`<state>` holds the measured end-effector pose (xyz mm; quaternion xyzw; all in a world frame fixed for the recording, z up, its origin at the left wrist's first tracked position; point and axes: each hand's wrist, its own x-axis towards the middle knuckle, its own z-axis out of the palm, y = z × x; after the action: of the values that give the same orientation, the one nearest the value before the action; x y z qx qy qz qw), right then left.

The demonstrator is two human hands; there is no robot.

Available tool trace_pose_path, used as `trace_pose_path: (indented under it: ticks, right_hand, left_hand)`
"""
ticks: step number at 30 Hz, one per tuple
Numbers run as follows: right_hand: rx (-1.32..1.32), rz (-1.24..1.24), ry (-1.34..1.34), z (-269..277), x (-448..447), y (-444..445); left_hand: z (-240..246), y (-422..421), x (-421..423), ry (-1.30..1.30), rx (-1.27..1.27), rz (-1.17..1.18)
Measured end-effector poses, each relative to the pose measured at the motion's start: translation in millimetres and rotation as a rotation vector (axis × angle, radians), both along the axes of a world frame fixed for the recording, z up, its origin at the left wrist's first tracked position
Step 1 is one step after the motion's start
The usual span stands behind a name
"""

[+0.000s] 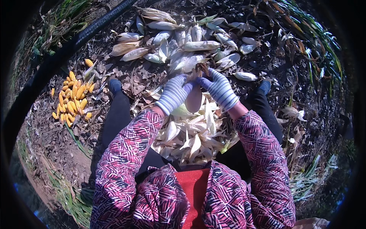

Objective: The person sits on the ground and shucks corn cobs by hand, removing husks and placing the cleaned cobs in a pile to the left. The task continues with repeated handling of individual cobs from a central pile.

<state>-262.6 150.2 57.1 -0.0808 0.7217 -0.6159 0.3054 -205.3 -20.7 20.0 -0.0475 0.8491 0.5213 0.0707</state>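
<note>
Both my hands wear striped knit work gloves and meet over the ground between my legs. My left hand (177, 91) grips an ear of corn in its husk (194, 98), which hangs with its rounded end toward me. My right hand (218, 88) pinches the same ear near its far end, where dark brown silk (202, 68) sticks out. Just below lies a heap of loose pale husks (194, 134). Beyond my hands spreads a pile of unhusked corn ears (186, 45). The fingertips partly cover the top of the held ear.
Bare yellow corn cobs (73, 97) are piled on the ground left of my left leg (115, 114). My right leg (264, 111) stretches out on the other side. Green stalks (317, 37) lie at the far right. A dark strap (65, 48) crosses the upper left.
</note>
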Motion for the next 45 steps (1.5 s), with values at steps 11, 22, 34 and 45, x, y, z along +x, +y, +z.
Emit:
trace_pose_path:
  ticks: [11, 22, 34, 45]
  right_hand:
    - [0.128, 0.04, 0.298, 1.7, 4.7, -2.7]
    - [0.236, 0.209, 0.247, 26.4, 14.8, -7.8]
    - [-0.192, -0.142, -0.243, 22.0, -2.4, -5.4]
    - [-0.312, -0.659, -0.347, -27.2, -59.9, 49.3]
  left_hand:
    - [6.4, 0.6, 0.0, 0.041, -0.226, -0.063]
    - [-11.6, -17.7, -11.8, -0.057, -0.155, 0.216]
    - [-12.7, -10.6, 0.5, 0.063, 0.755, 0.219]
    - [-28.4, -20.5, 9.2, 0.022, 0.258, 0.334]
